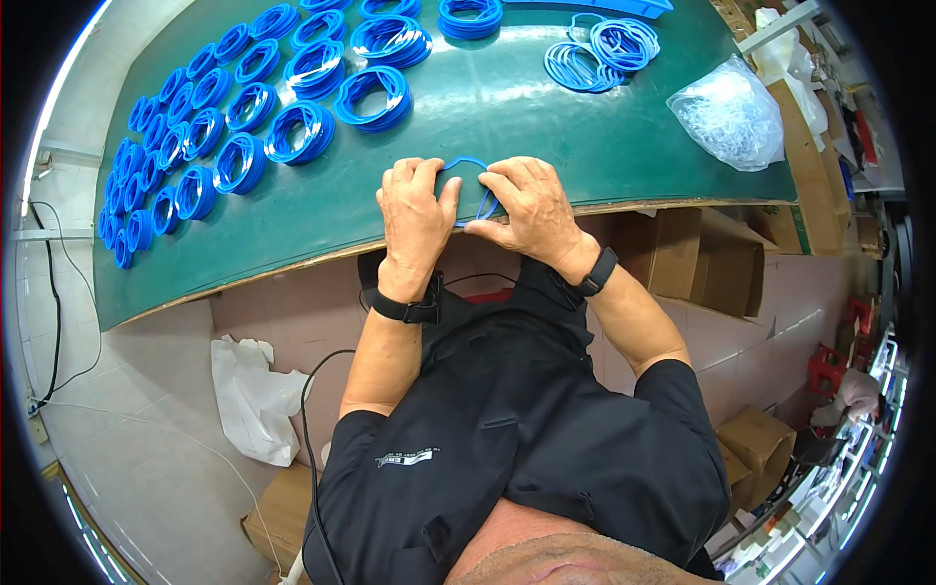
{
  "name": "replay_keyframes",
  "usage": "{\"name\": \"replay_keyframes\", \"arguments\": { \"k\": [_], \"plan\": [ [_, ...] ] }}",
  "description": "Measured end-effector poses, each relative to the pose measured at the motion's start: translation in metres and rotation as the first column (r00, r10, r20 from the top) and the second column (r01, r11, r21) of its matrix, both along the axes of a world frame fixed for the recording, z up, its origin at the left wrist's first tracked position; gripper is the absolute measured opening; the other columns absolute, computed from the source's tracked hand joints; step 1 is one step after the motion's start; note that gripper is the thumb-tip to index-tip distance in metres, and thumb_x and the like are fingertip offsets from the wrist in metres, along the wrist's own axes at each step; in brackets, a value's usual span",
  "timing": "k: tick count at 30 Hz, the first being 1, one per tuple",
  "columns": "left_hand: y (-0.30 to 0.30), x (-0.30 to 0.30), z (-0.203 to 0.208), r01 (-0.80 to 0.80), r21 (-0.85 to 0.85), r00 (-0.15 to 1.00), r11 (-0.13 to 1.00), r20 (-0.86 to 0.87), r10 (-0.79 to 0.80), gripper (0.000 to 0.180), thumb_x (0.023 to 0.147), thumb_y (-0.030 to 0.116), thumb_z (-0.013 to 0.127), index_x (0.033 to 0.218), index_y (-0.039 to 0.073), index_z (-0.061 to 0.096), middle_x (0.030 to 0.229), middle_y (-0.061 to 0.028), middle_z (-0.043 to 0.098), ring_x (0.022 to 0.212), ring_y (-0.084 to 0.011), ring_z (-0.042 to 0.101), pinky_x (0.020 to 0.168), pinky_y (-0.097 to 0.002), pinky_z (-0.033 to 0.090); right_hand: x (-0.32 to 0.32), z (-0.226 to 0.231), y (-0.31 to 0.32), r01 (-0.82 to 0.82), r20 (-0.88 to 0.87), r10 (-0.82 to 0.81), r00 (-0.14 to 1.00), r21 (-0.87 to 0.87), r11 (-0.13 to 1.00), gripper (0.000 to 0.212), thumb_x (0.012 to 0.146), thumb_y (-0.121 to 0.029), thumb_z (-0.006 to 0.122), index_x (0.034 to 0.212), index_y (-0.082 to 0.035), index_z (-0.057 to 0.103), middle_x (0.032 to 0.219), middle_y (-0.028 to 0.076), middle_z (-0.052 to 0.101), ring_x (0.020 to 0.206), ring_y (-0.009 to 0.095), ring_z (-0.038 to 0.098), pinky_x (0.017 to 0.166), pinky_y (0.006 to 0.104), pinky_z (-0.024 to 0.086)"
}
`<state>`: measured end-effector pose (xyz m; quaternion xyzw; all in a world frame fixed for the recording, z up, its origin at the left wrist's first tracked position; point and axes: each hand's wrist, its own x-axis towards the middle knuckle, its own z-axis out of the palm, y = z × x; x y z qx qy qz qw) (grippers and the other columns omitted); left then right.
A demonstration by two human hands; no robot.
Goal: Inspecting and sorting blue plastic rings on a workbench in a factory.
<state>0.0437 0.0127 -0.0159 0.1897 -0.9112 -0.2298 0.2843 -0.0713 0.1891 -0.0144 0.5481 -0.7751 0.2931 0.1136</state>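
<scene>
Between my hands, at the near edge of the green tabletop, is a thin blue loop (467,160) of cord or tubing. My left hand (417,210) has its fingers curled at the loop's left side. On the opposite side, my right hand (528,203) pinches the loop between thumb and fingers. Only the top arc and a short stretch near the right thumb show; my fingers cover the rest. Closest on the table is a row of thicker blue coils, among them one coil (299,133) ahead of my left hand.
Several blue coils (315,70) stand in rows over the left of the green table (507,117). Looser blue loops (602,56) lie far right, near a blue tray (609,6). A clear plastic bag (729,115) rests at the right end. Below sit cardboard boxes (697,258).
</scene>
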Motion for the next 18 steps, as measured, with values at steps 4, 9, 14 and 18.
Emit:
{"name": "replay_keyframes", "arguments": {
  "k": [4, 9, 14, 18],
  "plan": [
    [-0.007, 0.005, -0.001, 0.007, -0.019, 1.0, 1.0, 0.001, -0.007, 0.026, 0.092, 0.017, 0.088, 0.114, 0.007, 0.08, 0.115, -0.0126, 0.073, 0.11, -0.035, 0.068, 0.093, -0.0477, 0.052, -0.006, 0.003, 0.001, -0.074, 0.006, 0.074, 0.997, -0.033, 0.997, 0.066, 0.08, -0.05, 0.093, 0.124, -0.005, 0.073, 0.129, 0.012, 0.07, 0.122, 0.036, 0.066, 0.108, 0.0502, 0.05],
    [-0.012, 0.004, 0.0, 0.027, -0.02, 1.0, 0.999, 0.0, -0.027, 0.023, 0.092, 0.015, 0.087, 0.112, 0.006, 0.08, 0.111, -0.0126, 0.074, 0.107, -0.0346, 0.069, 0.091, -0.0479, 0.053, -0.004, 0.001, -0.001, -0.08, -0.013, 0.08, 0.997, -0.043, 0.996, 0.067, 0.08, -0.048, 0.094, 0.124, -0.003, 0.072, 0.131, 0.014, 0.07, 0.123, 0.037, 0.067, 0.109, 0.0507, 0.051],
    [-0.012, 0.003, -0.002, 0.025, -0.018, 0.999, 1.0, -0.041, -0.025, 0.022, 0.091, 0.013, 0.087, 0.11, 0.005, 0.08, 0.108, -0.0135, 0.074, 0.104, -0.0358, 0.069, 0.089, -0.048, 0.054, 0.001, 0.002, -0.003, -0.038, 0.021, 0.038, 0.999, -0.01, 0.999, 0.069, 0.079, -0.048, 0.094, 0.124, -0.001, 0.072, 0.134, 0.016, 0.07, 0.125, 0.038, 0.066, 0.112, 0.0512, 0.05],
    [-0.013, 0.002, -0.003, 0.022, -0.029, 0.998, 0.999, -0.054, -0.023, 0.021, 0.091, 0.012, 0.087, 0.11, 0.005, 0.08, 0.107, -0.0142, 0.074, 0.103, -0.0365, 0.069, 0.089, -0.0482, 0.055, 0.001, 0.004, -0.008, -0.038, -0.004, 0.038, 0.999, -0.037, 0.999, 0.07, 0.078, -0.048, 0.095, 0.124, -0.001, 0.072, 0.135, 0.016, 0.07, 0.127, 0.038, 0.066, 0.114, 0.0513, 0.05]
  ]
}}
